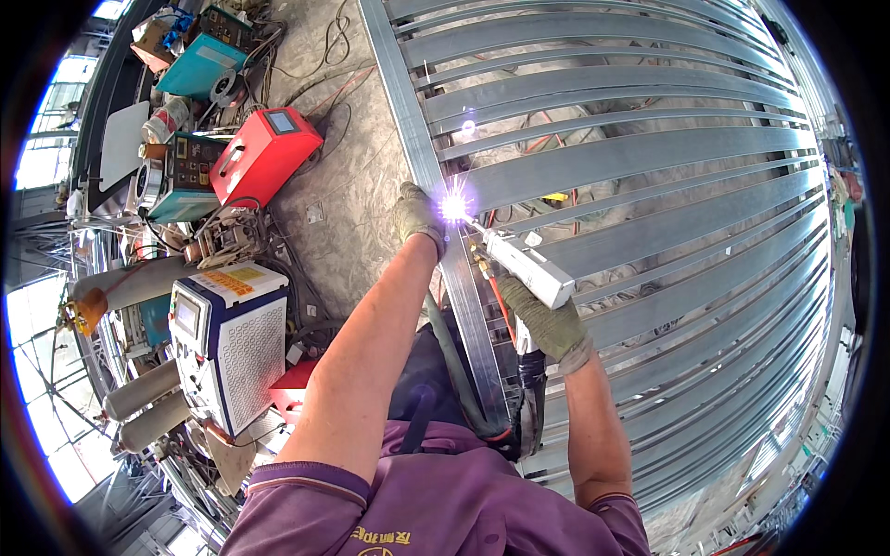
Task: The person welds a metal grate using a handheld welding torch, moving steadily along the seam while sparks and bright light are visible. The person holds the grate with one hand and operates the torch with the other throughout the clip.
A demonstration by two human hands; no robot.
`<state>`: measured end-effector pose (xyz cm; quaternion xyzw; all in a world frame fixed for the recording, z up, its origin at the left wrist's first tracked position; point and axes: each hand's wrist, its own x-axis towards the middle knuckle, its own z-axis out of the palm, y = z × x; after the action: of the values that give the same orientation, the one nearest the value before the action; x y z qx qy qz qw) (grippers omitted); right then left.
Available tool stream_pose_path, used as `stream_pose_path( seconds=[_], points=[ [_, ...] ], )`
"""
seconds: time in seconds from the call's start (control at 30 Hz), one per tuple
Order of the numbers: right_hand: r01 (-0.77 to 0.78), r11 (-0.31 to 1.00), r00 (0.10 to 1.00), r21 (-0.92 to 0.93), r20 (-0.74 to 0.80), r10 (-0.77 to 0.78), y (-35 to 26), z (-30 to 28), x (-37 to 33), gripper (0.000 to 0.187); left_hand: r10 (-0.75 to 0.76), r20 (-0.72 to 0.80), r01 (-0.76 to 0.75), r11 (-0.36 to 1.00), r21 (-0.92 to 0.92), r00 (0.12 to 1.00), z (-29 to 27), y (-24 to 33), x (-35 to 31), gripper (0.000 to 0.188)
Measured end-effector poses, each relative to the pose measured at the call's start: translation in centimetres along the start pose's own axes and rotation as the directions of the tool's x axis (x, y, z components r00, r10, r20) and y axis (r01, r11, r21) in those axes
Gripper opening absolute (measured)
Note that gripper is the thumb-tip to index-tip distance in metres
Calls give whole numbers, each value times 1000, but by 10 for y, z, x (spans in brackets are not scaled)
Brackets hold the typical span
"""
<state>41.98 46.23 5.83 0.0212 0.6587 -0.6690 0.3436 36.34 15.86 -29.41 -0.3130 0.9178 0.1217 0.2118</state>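
A bright purple-white spark point(454, 206) burns where a slat meets the side rail point(408, 107) of a large grey metal frame. My right hand point(549, 322), in a green-grey work glove, grips a silver handheld welding gun point(524, 264), its thin nozzle pointing at the spark. From the gun hang a black cable point(531, 385) and an orange hose point(506, 310). Just left of the spark, my gloved left hand point(417, 215) is closed over the rail's edge; glare hides part of its fingers. Parallel metal slats point(556, 171) run rightward from the rail.
At left stand a white-and-blue machine point(241, 357), a red box-shaped unit point(264, 157), teal machines point(206, 63) and grey gas cylinders point(144, 394). Cables point(336, 42) lie across the concrete floor point(348, 153). More hoses show beneath the slats.
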Motion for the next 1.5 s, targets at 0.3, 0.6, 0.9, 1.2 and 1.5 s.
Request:
stream_pose_path(
  seconds=[0.3, 0.6, 0.9, 1.2, 1.5],
  points=[
    [6, 1000, 1000, -12, 19, -6, 4, -2, -2, 45, -128, -23, 112, 928, -355, 991, -35, 13, -23, 49],
    [1, 1000, 1000, -31, -13, -1, -2, 3, -5, 42, -241, 17, 195, 738, -646, 970, -95, 34, -62, 49],
    [-9, 1000, 1000, -27, 20, 9, 3, -1, -7, 44, -286, 67, 223, 555, -801, 956, -129, 53, -88, 49],
    [41, 998, 999, -45, -6, -41, 3, 2, -8, 43, -296, 76, 215, 469, -856, 952, -136, 56, -92, 50],
    [16, 1000, 1000, -15, 2, -16, 2, 1, -12, 43, -311, 86, 217, 416, -883, 946, -146, 61, -99, 52]
  ],
)
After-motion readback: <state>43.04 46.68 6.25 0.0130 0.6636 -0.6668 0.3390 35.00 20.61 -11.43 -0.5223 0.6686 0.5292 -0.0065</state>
